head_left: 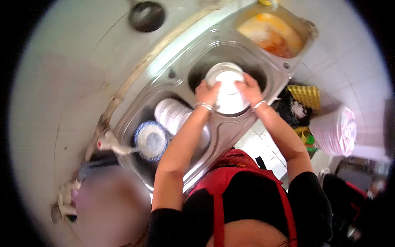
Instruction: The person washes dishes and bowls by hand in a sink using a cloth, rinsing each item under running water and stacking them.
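Observation:
Both of my hands are over the right basin (197, 72) of a stainless steel sink, gripping white round dishes (230, 95) that look like a stack of bowls; glare hides their detail. My left hand (207, 92) presses their left side, thumb on top. Against the right side is my right hand (250, 89), its thumb also on top. In the left basin (132, 112), a stack of white dishes (172, 115) lies on its side, partly behind my left forearm. Beside it, a blue-rimmed bowl (151, 140) holds water under a white tap (114, 143).
Beyond the right basin, a metal container (243, 17) holds orange and whitish contents, blurred. A yellow bumpy tray (305, 95), black plastic (285, 111) and a tall stack of white containers (331, 132) stand at the right. A dark round object (147, 17) is at upper left.

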Available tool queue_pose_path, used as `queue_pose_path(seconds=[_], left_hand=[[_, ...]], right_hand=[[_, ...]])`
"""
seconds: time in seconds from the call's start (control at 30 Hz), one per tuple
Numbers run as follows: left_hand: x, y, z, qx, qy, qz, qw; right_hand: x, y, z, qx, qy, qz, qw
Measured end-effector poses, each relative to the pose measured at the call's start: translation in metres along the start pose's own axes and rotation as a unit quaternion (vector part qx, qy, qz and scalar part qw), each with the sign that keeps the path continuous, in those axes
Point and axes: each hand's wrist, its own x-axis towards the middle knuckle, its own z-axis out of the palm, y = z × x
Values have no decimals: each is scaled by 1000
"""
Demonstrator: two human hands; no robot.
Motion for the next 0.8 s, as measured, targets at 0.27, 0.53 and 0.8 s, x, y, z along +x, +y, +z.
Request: queue_pose_path(seconds=[0.27, 0.53, 0.8], left_hand=[[-153, -23, -80, 52, -13, 90, 995], [-259, -94, -156, -80, 61, -7, 995], [-254, -123, -195, -413, 216, -174, 867]], right_hand=[[-64, -96, 102, -26, -227, -332, 915], [-167, -24, 289, -412, -532, -541, 505], [-146, -68, 252, -250, -555, -431, 666]])
